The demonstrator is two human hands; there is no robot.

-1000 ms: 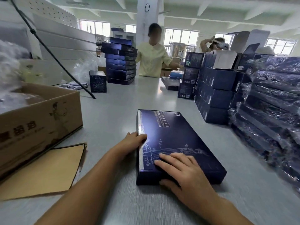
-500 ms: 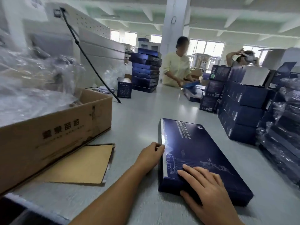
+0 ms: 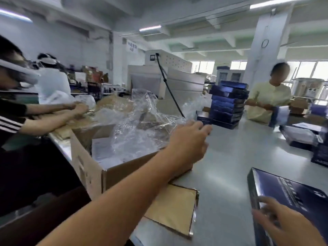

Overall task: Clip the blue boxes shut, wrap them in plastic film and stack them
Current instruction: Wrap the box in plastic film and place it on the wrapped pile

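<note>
A flat dark blue box [image 3: 292, 190] lies on the grey table [image 3: 230, 157] at the lower right, partly cut off by the frame edge. My right hand [image 3: 284, 226] rests on its near left corner with fingers spread. My left hand [image 3: 190, 139] is stretched out over the open cardboard carton [image 3: 124, 167], fingers extended at the edge of the crumpled clear plastic film [image 3: 142, 125] that fills it. Motion blur hides whether the fingers touch the film.
A brown cardboard sheet [image 3: 174, 208] lies beside the carton. A stack of blue boxes [image 3: 228, 105] stands at the far end. Film-wrapped boxes [image 3: 301, 137] sit at the right. A person in yellow [image 3: 269, 96] works opposite; another person's arms [image 3: 53, 114] reach in from the left.
My view has swung left. My left hand left the blue box's side and reached up over the carton to the film. My right hand stays on the box.
</note>
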